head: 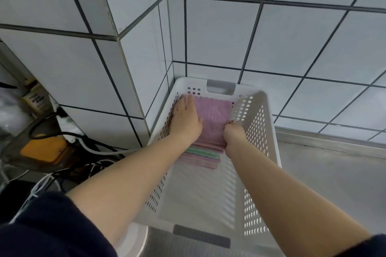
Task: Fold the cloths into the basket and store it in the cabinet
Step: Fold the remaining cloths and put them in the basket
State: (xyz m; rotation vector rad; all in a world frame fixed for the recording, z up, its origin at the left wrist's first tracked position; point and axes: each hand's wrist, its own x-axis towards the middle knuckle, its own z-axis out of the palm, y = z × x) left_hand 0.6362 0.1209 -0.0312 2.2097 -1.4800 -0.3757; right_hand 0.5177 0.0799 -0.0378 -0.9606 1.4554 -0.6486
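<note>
White perforated plastic basket (259,131) sits on a stainless steel counter (334,173), pushed into the corner of a white tiled wall (292,37) with dark grout. Cut-out handle on the far short wall of the basket.

Inside, at the far end: stack of folded cloths (203,157). Top one is a pink terry cloth (213,115), lying flat. Below it the edges of more pink cloths show, plus one green cloth (201,151) mid-stack. Near half of the basket floor is bare.

Left hand (186,119): palm down, fingers straight, pressing flat on the left side of the pink terry cloth, next to the basket's left wall. Ring on one finger.

Right hand (234,131): fingers curled, gripping the near-right corner of the pink terry cloth, close to the basket's right wall. Fingertips are tucked under, not visible.

Both forearms reach in over the near rim; dark sleeves at the bottom edge.

Left of the basket, on the other side of the wall corner: tangle of black and white cables (87,148), an orange object (45,150) behind a translucent container, blurred. Can't identify further.
</note>
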